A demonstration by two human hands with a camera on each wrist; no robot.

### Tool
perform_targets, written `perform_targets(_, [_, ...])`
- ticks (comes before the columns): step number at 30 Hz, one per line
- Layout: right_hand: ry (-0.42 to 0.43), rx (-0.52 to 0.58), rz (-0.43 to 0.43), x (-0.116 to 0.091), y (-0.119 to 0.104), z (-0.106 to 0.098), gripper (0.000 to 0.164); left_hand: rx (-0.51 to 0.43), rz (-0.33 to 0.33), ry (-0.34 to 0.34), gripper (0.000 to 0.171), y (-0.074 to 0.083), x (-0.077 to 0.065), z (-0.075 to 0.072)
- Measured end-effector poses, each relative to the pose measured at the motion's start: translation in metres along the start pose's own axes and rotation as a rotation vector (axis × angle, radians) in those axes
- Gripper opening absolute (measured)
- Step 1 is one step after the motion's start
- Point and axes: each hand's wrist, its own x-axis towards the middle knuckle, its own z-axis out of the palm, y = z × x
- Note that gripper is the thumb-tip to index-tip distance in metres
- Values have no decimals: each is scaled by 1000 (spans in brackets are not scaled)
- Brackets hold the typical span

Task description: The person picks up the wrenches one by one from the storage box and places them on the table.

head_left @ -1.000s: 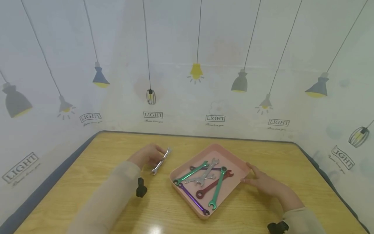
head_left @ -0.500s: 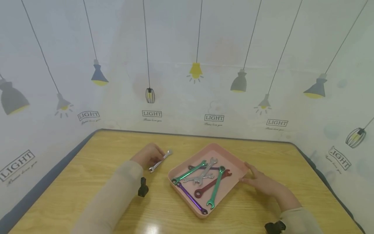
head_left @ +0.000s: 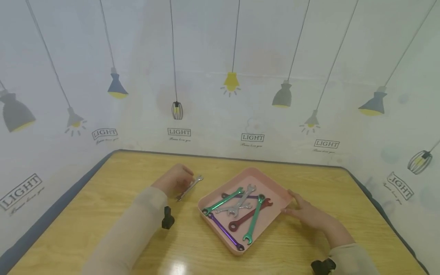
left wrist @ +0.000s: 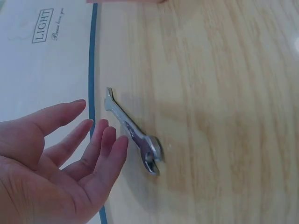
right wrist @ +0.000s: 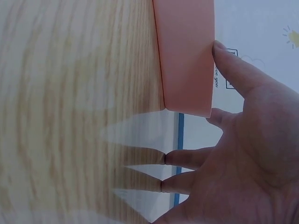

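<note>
At the near centre of the yellow wood-grain table [head_left: 194, 236], a shallow pink rectangular tray [head_left: 269, 186], probably plastic. Clock: centred on tray, head view, 12 = far. At 7–8 inside, a glossy purple metal wrench [head_left: 226, 232] lies along the wall. At 4–5, a green metal wrench [head_left: 254, 221] crosses a dark-red metal wrench [head_left: 248, 216]; other wrenches [head_left: 243, 200] overlap farther in. Judgement: tilting the tray could set this loose pile sliding.

At 3 o'clock, right hand [head_left: 306, 214]: thumb on the rim, fingers extended and spread wide, no wrench held. Risk: uneven push at this one corner could swivel the tray.

At 9–10 o'clock, left hand [left wrist: 58, 182]: thumb well apart from loosely bent fingers, nothing held. Just beside its fingertips, a slim silver metal wrench [left wrist: 130, 125] with an open-mouthed head lies on the wood, outside the tray; contact, cannot tell. Risk: a fingertip catching one end could spin it; likely cause, smooth metal lying low.

Long axis of the silver wrench: 7–8 to 1–2 o'clock, far end toward the table's far edge. Left wrist view: 11 to 5, mouth facing 5.

Beyond, at 12: pale backdrop [head_left: 209, 114], printed lamps [head_left: 231, 81].
</note>
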Motion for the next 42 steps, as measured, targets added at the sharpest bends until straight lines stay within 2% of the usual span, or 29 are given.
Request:
perform_targets(7, [-1,0,9,1,1,0,88,0,67,-63,41,15,-9,9])
perform_targets(18, [-3,-6,9,0,0,0,88,-88,129,-134,38,43,-18,41])
perform_targets(29, [0,2,5,1,-1,0,88,-31,174,-169,32,61,-19,76])
perform_targets(30, [0,6,6,0,-1,0,88,-44,164,-169,32,61,-21,80])
perform_targets(32, [0,5,2,0,-2,0,88,-161,165,-208,36,58,-26,88])
perform_targets(34, [1,4,-5,-1,-2,0,87,-230,177,-232,39,56,-35,96])
perform_targets(36, [3,2,-10,-1,-2,0,86,-254,181,-253,40,56,-43,103])
perform_targets(37, [3,2,-13,-2,-2,-1,86,-236,201,-266,39,57,-45,107])
perform_targets(38, [3,3,-12,-1,-2,-1,86,-164,219,-256,36,58,-46,111])
perform_targets(41, [-3,6,-8,-1,-1,-1,86,-48,221,-262,32,61,-42,123])
perform_targets(42, [-3,7,-3,-1,-1,-1,86,-36,220,-276,32,60,-40,127])
